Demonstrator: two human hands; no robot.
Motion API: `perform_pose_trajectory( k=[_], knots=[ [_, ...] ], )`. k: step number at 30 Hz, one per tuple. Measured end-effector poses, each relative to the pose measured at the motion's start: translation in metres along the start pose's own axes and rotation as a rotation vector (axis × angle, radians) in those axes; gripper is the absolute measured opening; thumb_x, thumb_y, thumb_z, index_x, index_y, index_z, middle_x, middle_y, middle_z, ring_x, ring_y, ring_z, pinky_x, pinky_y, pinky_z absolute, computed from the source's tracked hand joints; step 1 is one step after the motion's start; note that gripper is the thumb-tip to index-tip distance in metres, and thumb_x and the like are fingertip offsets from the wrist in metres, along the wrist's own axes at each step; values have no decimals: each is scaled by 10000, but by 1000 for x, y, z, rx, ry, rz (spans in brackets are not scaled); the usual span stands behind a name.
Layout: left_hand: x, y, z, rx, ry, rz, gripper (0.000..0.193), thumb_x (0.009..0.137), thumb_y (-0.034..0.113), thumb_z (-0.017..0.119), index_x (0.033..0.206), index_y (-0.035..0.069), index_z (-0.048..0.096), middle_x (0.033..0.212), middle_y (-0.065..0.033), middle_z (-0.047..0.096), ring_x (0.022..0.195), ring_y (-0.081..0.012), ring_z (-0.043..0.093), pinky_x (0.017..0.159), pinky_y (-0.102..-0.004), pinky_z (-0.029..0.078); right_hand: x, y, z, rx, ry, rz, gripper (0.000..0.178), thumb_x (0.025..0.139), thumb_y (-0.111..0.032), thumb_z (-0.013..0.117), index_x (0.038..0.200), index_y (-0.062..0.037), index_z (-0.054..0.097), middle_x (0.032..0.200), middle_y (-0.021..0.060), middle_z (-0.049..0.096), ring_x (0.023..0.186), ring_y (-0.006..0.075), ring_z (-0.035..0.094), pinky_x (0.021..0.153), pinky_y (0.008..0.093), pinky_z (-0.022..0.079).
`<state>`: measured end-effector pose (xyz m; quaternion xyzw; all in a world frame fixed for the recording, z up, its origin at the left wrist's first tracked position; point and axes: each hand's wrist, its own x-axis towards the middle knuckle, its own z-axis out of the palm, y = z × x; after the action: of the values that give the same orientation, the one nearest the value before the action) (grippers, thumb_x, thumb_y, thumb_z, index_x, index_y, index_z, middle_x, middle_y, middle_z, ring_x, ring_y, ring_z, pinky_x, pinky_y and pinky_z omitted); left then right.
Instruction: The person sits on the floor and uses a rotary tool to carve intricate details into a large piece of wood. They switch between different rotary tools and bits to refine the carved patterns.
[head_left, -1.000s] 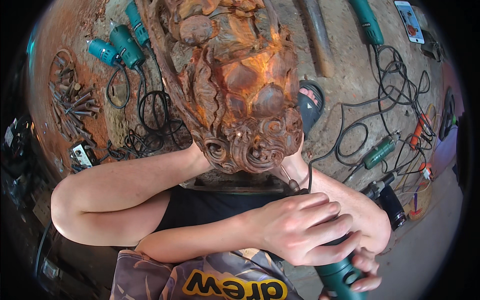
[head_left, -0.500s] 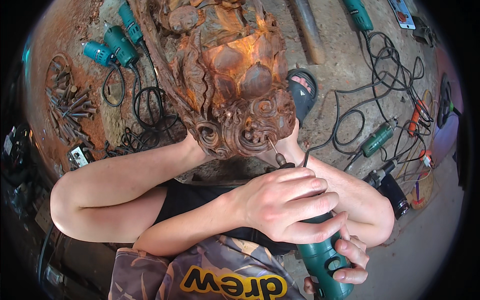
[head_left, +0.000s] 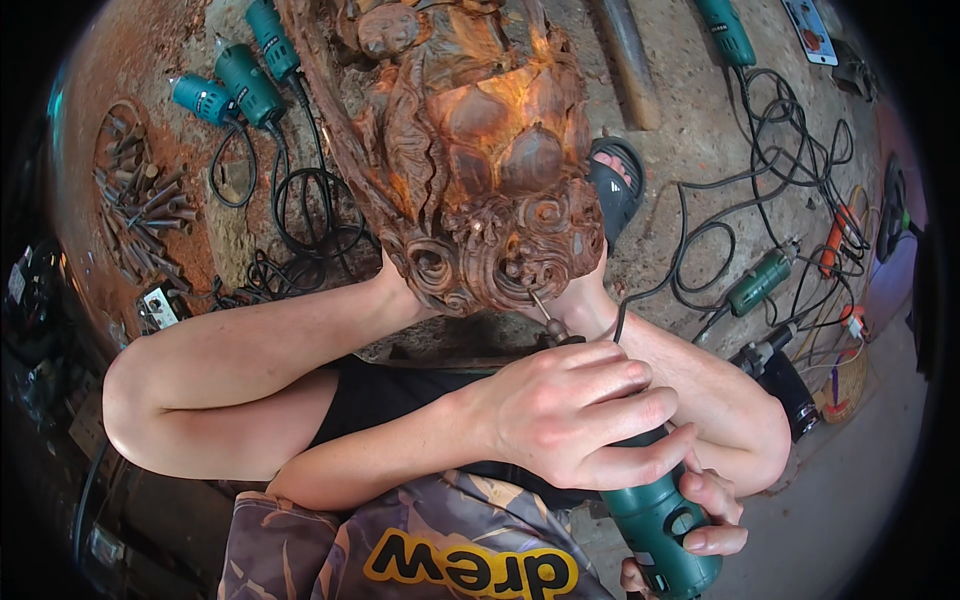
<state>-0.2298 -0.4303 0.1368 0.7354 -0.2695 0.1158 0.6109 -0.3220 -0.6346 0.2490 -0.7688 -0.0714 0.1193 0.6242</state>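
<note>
Gripping left hand (head_left: pixel 580 415): around front of green power tool (head_left: pixel 650 528).
Right hand (head_left: pixel 714 497): clasping its rear.
Bit (head_left: pixel 541 306): tip at scrolled carving (head_left: pixel 500 170).

A carving (head_left: pixel 510 190) fills the upper middle of the frame, the person's shins (head_left: pixel 330 308) running in behind its lower corners. From the lower right, a power tool (head_left: pixel 655 540) points up to its bottom edge, left hand (head_left: pixel 570 410) ahead of right hand (head_left: pixel 712 520). Upper left, I see three other tools (head_left: pixel 248 85) above a rod heap (head_left: pixel 145 205); upper right, a phone (head_left: pixel 810 30) beside another machine (head_left: pixel 727 30).
</note>
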Motion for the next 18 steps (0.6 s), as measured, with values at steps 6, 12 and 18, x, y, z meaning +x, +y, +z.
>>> perform_pose_trajectory(
  k=[6,12,18],
  knots=[
    [0,-3,1,-37,5,3,316,745,207,751,1044,107,748,920,-24,577,809,-184,614,710,-314,550,43,35,7,69,-18,-436,509,903,-330,759,1274,-112,486,1323,332,558,1207,573,575,1049,689,491],
    [-3,0,-7,-5,-22,-22,298,744,216,757,1026,117,752,939,-23,592,812,-186,618,722,-313,558,15,69,-14,115,-105,-535,449,985,-382,679,1263,-60,534,1165,406,649,1114,623,647,978,712,532],
    [-1,0,-8,-35,-40,-34,277,752,209,752,1016,126,748,941,-22,594,825,-182,626,732,-310,566,6,-1,24,37,163,-83,554,840,-260,812,1248,-170,447,1375,237,513,1320,520,504,1105,663,457]
  ],
)
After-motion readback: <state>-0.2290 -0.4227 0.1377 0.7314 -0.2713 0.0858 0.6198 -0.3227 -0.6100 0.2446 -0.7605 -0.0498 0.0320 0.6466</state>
